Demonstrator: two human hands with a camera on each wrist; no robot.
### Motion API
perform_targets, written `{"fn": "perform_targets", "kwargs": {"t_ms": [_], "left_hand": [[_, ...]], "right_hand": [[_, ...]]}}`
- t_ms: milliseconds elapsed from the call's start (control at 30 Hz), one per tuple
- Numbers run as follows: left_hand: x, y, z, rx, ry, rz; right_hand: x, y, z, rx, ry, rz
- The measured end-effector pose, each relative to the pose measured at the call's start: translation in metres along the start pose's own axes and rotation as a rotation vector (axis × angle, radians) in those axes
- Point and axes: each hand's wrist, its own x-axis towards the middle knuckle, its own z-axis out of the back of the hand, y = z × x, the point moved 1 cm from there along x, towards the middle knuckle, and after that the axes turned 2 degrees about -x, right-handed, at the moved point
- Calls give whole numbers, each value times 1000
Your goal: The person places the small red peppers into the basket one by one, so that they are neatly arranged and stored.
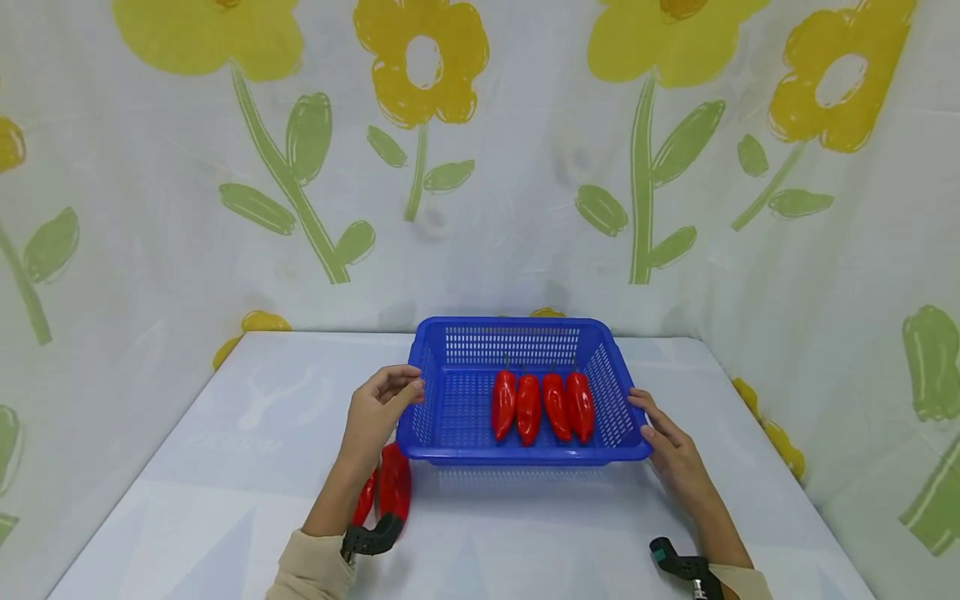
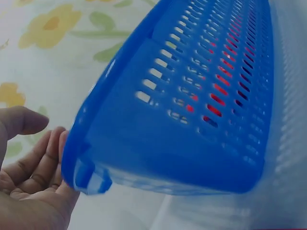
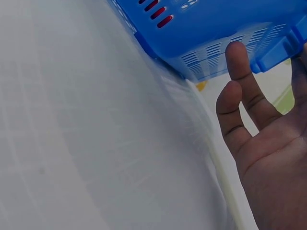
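A blue plastic basket [image 1: 465,454] with perforated walls stands on the table. Inside it, towards the right, several red peppers [image 1: 528,408] lie side by side with their stems pointing away. My left hand [image 1: 377,412] is at the basket's left rim; in the left wrist view its bent fingers [image 2: 45,163] meet the rim, while the thumb stands apart. At the right rim is my right hand [image 1: 675,458], fingertips touching the edge. Two loosely extended fingers [image 3: 240,112] show below the rim in the right wrist view; the other fingers are partly cut off.
More red peppers [image 1: 395,483] lie on the white table [image 1: 525,542] beside the left forearm, which partly hides them. A flower-patterned cloth [image 1: 510,217] hangs behind the table and along its sides. Each wrist wears a dark camera band [image 1: 372,535].
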Motion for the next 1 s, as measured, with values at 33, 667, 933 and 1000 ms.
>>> {"fn": "perform_targets", "kwargs": {"t_ms": [33,667,933,1000], "left_hand": [[-2,1,2,-4,-23,-2],[-13,8,22,-42,-138,-55],[-24,20,33,30,-188,-18],[-27,25,39,39,-207,-12]], "right_hand": [[0,0,-1,-3,-1,-5],[-1,4,-2,5,10,7],[-1,5,0,3,23,5],[0,5,1,-2,21,-1]]}}
